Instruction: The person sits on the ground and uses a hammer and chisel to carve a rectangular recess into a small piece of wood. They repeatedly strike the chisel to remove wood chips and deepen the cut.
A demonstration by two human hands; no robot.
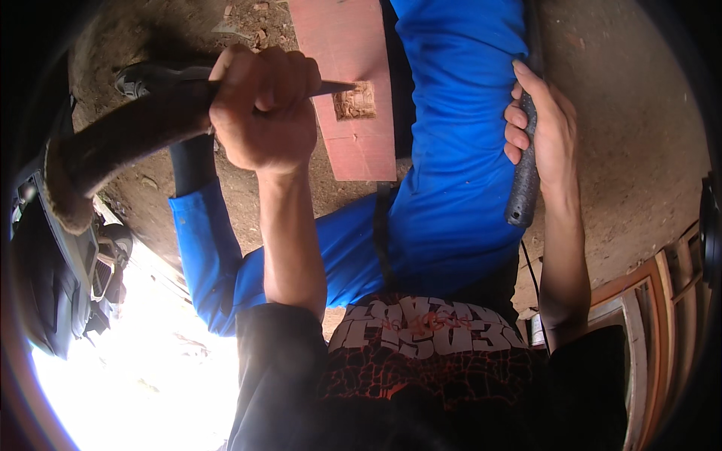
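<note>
My left hand (267,109) is closed in a fist around a chisel with a thick dark handle (143,135), whose blunt, frayed end points left. Out of the fist to the right comes its narrow metal blade (332,88), the tip over a squared recess (356,101) cut into a reddish wooden board (365,154). Whether the tip touches the wood I cannot tell. My right hand (550,128) wraps round a dark speckled tool handle (523,180) with a hole in its lower end, beside my right thigh. The far end of that tool runs out of the picture's top.
My blue-trousered legs (459,135) lie beside the board on bare earth (624,90). Wood chips (262,34) are scattered at the far left. A dark machine-like object (56,263) stands at the left edge, and wooden frames (650,316) lean at the lower right.
</note>
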